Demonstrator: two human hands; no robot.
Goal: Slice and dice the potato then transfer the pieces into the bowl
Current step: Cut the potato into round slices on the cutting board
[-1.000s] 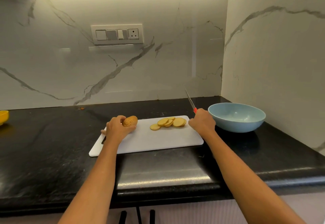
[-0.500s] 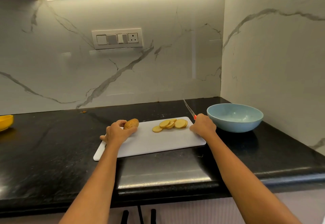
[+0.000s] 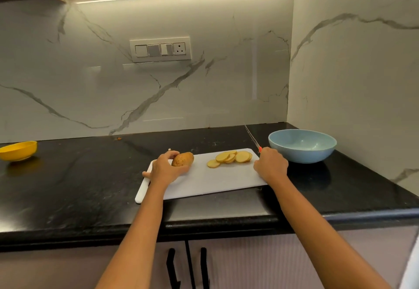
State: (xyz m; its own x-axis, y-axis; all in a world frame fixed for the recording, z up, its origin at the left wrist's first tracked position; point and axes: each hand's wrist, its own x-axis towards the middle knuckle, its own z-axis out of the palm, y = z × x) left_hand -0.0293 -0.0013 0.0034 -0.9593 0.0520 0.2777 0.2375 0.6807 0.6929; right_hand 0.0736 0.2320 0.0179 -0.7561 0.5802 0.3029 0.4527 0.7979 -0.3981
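Left grip [image 3: 166, 168] cupped; right grip [image 3: 271, 165] fisted, arms outstretched.

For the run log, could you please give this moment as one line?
left hand holds potato | right hand holds knife | slices on board | bowl empty

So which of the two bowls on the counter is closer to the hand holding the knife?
The blue bowl, just right of the right hand gripping the knife. The yellow bowl sits far off at the counter's left end.

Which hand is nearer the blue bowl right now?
Right. The right hand, gripping the knife, sits just left of the bowl; the left hand holds the potato at the board's far end.
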